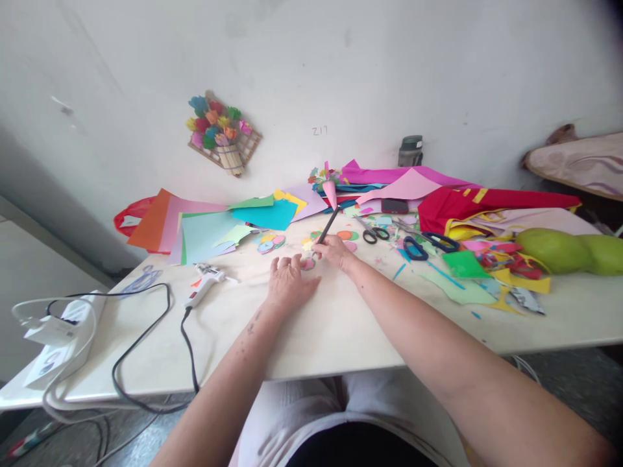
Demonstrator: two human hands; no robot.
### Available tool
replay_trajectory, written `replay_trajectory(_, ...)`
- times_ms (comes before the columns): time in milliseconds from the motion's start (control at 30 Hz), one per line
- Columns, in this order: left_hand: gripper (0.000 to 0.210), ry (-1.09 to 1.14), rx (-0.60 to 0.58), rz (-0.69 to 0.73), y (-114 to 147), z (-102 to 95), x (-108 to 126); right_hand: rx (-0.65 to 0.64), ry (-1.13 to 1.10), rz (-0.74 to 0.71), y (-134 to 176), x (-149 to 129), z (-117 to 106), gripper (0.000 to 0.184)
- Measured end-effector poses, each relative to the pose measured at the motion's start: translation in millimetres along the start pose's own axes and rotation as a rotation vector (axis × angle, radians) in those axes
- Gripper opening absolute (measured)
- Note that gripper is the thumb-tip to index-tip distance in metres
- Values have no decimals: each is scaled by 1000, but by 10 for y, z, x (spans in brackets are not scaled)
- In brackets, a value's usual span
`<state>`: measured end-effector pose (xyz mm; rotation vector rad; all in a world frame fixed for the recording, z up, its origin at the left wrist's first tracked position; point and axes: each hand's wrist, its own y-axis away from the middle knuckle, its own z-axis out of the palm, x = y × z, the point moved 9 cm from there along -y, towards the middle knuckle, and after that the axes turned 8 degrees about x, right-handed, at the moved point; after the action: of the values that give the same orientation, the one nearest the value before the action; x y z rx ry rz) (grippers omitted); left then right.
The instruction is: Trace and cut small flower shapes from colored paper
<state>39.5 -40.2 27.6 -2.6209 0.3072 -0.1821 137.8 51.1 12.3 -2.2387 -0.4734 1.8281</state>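
Note:
My right hand [333, 251] is closed around a slim black pen [329, 225], which tilts up and away to the right. Its lower end is hidden by my fingers. Just under the fingertips lies a small pink paper disc [308, 264] with a darker edge. My left hand [292, 282] rests palm down on the table beside that disc, fingers and thumb apart, its fingertips at the disc's left side. Behind the hands are small stacks of coloured paper circles [271, 243] and orange and green circles [344, 236].
A white hot glue gun [202, 290] lies left, its black cord trailing to a power strip [68, 337]. Coloured paper sheets [209, 227] spread along the back. Black-handled scissors [376, 235], blue-handled scissors [415, 248], paper scraps [460, 264] and a green pouch-like thing [569, 251] lie right.

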Motion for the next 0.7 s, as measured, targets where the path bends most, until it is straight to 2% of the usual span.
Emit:
replay_trajectory(167,40,-17,-28,6,-15,76,-122,-163,-57,0,47,-2,169,8)
replay_trajectory(300,40,-48,-41,5,-22,93,-158,-254,-145,16,104,-7,277,6)
replay_trajectory(700,41,-87,-83,10,-9,86,-129,-282,-50,19,168,-83,289,4)
